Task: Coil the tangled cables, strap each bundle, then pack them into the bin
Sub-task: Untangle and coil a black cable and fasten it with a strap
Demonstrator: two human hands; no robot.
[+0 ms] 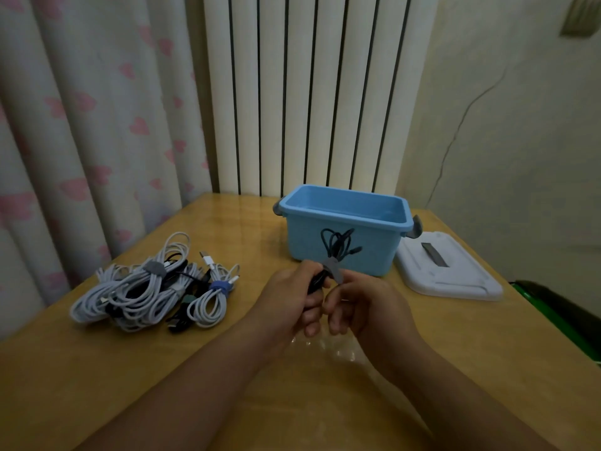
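Observation:
My left hand (292,301) grips a coiled black cable (338,244) by its lower end, its loops standing up in front of the blue bin (344,219). A grey strap (332,268) wraps the bundle's waist, and my right hand (361,304) pinches that strap. Both hands hover over the middle of the wooden table (227,369), just in front of the bin. The bin looks empty from this angle. A pile of white and black cables (146,288) lies at the left, some bundles bound with grey and blue straps.
The bin's white lid (448,271) lies flat on the table to the right of the bin. A curtain hangs behind at left, a ribbed radiator behind the bin. Something green sits beyond the table's right edge.

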